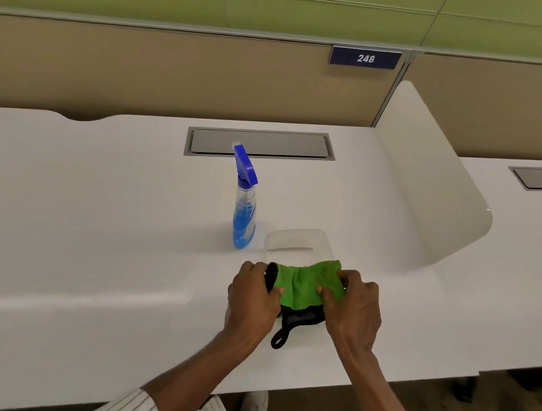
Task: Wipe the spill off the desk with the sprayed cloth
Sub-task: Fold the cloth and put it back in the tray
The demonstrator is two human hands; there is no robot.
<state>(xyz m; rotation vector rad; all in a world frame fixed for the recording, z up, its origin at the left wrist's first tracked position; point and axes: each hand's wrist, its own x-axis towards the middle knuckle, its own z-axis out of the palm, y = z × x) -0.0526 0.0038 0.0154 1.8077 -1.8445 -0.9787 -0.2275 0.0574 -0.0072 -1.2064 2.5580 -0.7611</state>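
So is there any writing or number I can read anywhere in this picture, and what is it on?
"248": white digits on a dark blue plate fixed to the tan partition behind the desk.
Spray bottle: no label text can be read.
Green cloth: no writing visible.

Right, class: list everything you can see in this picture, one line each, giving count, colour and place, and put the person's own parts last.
Desk: one, white, across the middle.
Spray bottle: one, clear with blue liquid and blue trigger head, upright at desk centre.
Clear plastic container: one, transparent, right of the bottle, behind the cloth.
Cloth: one, green with black edging and loop, near front edge, held in both hands.
Cable hatch: one, grey, at desk rear.
Number plate: one, dark blue, reads 248, on the partition.
Left hand: gripping the cloth's left end.
Right hand: gripping its right end.
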